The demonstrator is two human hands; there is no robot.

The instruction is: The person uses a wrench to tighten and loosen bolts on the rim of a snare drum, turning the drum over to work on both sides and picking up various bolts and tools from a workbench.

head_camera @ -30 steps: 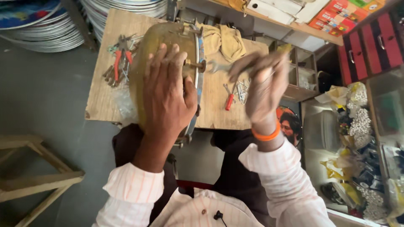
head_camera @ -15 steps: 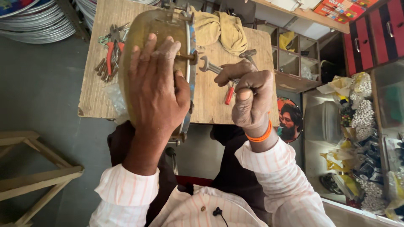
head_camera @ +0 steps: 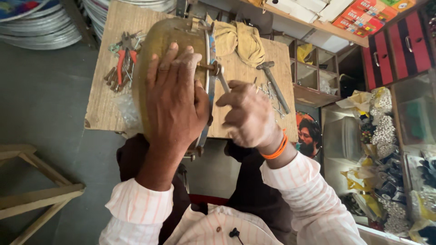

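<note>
Left hand (head_camera: 177, 104) spread flat, fingers wide, pinning round brass-coloured drum shell (head_camera: 170, 68) on edge atop wooden bench (head_camera: 106, 90). Right hand (head_camera: 247, 115) closed around slim metal spanner (head_camera: 222, 81) at rim bolt. Best turned squarely, shell kept steady.

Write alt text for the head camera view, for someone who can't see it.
A person's left hand presses down on a brass-coloured drum lying on a small wooden table, while the right hand works a wrench at a fitting on the drum's metal rim. Red-handled pliers, a hammer and a yellow cloth lie on the table.
</note>
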